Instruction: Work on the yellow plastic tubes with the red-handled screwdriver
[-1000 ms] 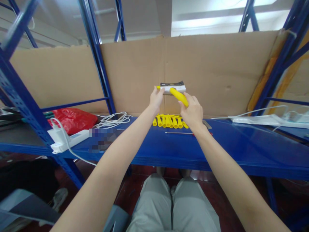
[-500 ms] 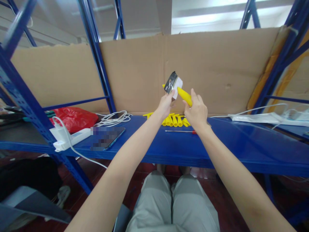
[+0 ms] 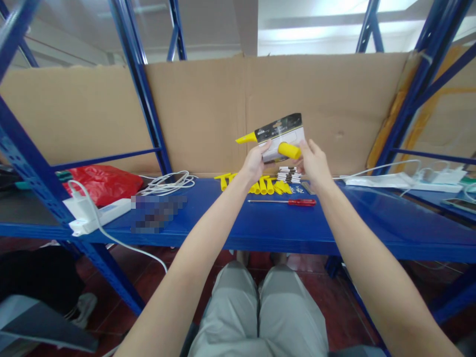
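I hold up a yellow plastic tool with a black-and-white printed packet around it. Its pointed yellow end juts out at the left, and its round handle end faces me. My left hand is closed on the packet's lower left, thumb on the front. At the right edge, my right hand pinches the packet beside the handle end; some of its fingers are hidden. Below lie several yellow plastic pieces, a stack of small black-and-white items and a screwdriver with a red handle.
A blue shelf carries everything, backed by a cardboard sheet. To the left are a red plastic bag, coiled white cable and a white power strip. Blue uprights flank the space; another power strip lies right.
The packet has turned from steeply tilted to nearly level, with its printed front towards me. My right hand has moved from the yellow handle to the packet's right edge. The view has shifted slightly right.
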A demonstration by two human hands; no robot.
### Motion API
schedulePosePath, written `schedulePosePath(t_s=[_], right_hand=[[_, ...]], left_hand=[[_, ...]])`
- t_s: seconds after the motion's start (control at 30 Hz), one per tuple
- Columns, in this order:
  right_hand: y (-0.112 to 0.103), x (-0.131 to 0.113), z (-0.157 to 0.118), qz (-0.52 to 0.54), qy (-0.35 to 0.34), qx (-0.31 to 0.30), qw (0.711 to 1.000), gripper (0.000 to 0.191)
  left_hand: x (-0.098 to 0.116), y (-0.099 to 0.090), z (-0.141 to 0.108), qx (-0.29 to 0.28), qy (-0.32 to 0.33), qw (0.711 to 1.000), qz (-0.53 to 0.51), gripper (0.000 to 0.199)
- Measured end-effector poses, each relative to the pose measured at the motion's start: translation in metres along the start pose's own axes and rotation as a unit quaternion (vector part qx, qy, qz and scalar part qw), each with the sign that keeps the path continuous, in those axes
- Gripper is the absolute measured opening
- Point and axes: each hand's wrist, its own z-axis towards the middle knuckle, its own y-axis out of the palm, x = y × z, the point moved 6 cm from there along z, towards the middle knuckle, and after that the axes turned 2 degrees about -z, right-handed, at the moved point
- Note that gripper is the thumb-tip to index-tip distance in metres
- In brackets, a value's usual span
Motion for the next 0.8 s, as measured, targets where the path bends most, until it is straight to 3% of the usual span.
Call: schedulePosePath(t_s=[0.17,0.3,0.47,0.63,0.8], right_hand=[[-0.001,0.006,0.004,0.140,0.066,-0.079,0.985,0.023],[0.005,-0.005,0.001,0.147,0.067,-0.124,0.979,0.021],[0.008,-0.014,0.003,0.141,0.071,-0.133,0.978,0.019],[-0.003,-0.025,0.003,0.088,0.044,-0.151,0.984,0.019],[-0.031,-0.025,0.036,-0.019,0.134,-0.198,0.971,0.008]], left_hand=[[0.005,-0.005,-0.001,-0.003,-0.004,1.000,0.014,0.041],[0.015,-0.008,-0.003,-0.002,0.002,1.000,0.022,0.052],[0.031,-0.018,0.004,0.007,0.029,0.999,0.039,0.066],[0.032,-0.057,0.014,0.062,0.021,0.995,0.077,0.063],[0.018,-0.111,0.010,0.188,0.035,0.971,0.142,0.032]])
